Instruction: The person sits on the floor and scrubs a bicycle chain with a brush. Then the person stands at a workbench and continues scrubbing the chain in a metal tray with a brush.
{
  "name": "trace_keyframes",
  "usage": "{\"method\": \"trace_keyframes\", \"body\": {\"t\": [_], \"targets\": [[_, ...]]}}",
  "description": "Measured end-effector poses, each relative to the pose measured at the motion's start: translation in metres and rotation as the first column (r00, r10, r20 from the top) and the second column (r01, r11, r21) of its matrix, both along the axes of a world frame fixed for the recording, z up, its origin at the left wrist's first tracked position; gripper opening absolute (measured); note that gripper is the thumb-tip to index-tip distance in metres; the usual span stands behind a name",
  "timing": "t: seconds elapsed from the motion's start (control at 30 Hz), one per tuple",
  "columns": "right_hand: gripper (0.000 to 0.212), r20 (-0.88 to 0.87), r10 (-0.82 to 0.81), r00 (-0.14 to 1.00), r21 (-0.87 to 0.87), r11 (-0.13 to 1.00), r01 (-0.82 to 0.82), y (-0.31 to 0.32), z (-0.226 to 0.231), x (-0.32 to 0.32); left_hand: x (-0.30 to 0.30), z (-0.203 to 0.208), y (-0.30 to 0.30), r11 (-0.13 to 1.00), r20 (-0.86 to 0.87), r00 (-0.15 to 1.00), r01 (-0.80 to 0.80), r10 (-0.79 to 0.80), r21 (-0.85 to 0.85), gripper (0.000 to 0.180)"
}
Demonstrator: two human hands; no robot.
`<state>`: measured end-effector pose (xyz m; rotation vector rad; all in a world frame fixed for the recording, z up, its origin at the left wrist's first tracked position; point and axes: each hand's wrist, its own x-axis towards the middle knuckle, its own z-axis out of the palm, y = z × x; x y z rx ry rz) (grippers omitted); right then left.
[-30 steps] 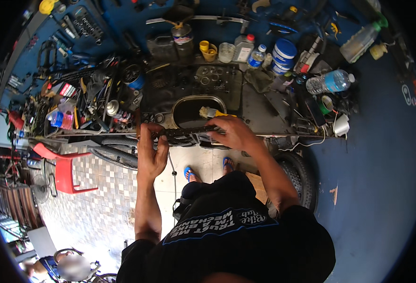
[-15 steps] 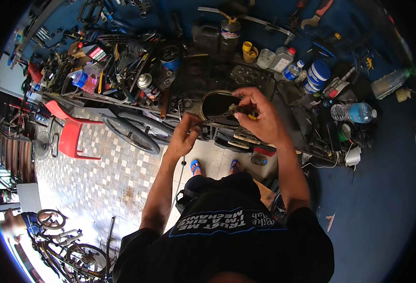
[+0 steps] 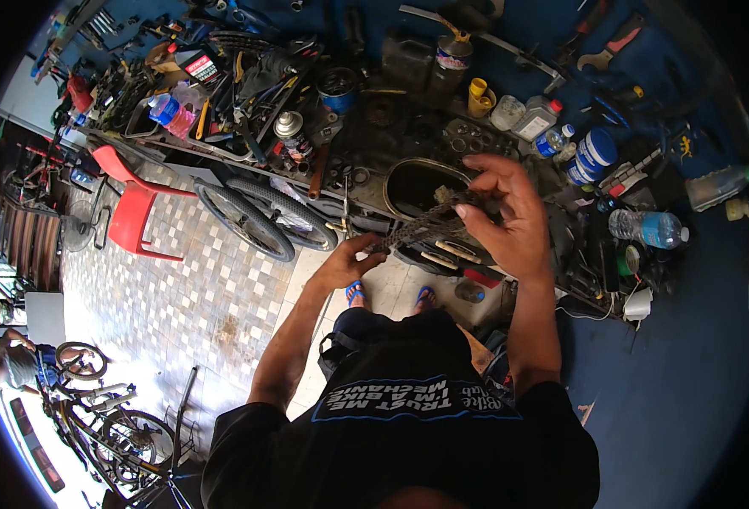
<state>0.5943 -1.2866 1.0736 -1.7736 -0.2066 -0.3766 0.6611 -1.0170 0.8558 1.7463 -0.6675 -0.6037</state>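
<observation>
A dark, greasy bicycle chain (image 3: 425, 227) stretches slantwise between my hands, its strands bunched side by side. My left hand (image 3: 349, 261) pinches its lower left end between thumb and fingers. At the upper right end my right hand (image 3: 514, 216) is closed on the chain, the thumb facing the curled fingers. Behind the strands, a small pale lump (image 3: 447, 194) shows near my right fingers; its kind is unclear. An oval pan (image 3: 398, 167) with a dark inside stands on the bench just beyond the chain, partly covered by it and my right hand.
A cluttered workbench (image 3: 374, 140) carries a spray can (image 3: 290, 125), yellow cups (image 3: 479, 97), a blue-and-white tub (image 3: 593, 151) and bottles. Bicycle wheels (image 3: 247, 216) lean below its edge. A red chair (image 3: 137, 208) stands left; a person (image 3: 19, 360) is beside bicycles at lower left.
My hands have shifted right and slightly nearer to me. The chain now shows as a wider bundle of strands. The view has turned, moving the bench rightward.
</observation>
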Motion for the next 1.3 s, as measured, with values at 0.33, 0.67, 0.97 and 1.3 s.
{"method": "trace_keyframes", "body": {"t": [0.33, 0.67, 0.97, 1.3], "targets": [[0.053, -0.026, -0.013, 1.0, 0.028, 1.0, 0.014, -0.014, -0.008, -0.023, 0.024, 0.023, 0.09, 0.976, -0.269, 0.945, -0.21, 0.187, -0.058, 0.029], [0.043, -0.304, -0.063, 0.951, -0.143, 0.989, 0.02, -0.017, -0.077, -0.037, 0.081, 0.146, 0.125, 0.885, 0.039, 0.91, -0.39, 0.413, -0.253, 0.017], [0.034, -0.353, -0.024, 0.935, -0.178, 0.983, -0.042, 0.017, -0.217, -0.011, 0.072, 0.257, 0.03, 0.967, 0.426, 0.878, -0.139, 0.22, -0.213, 0.019], [0.024, -0.408, 0.029, 0.913, -0.121, 0.989, -0.086, 0.042, -0.259, 0.004, 0.054, 0.295, -0.034, 0.997, 0.718, 0.696, 0.064, -0.01, -0.048, 0.013]]}}
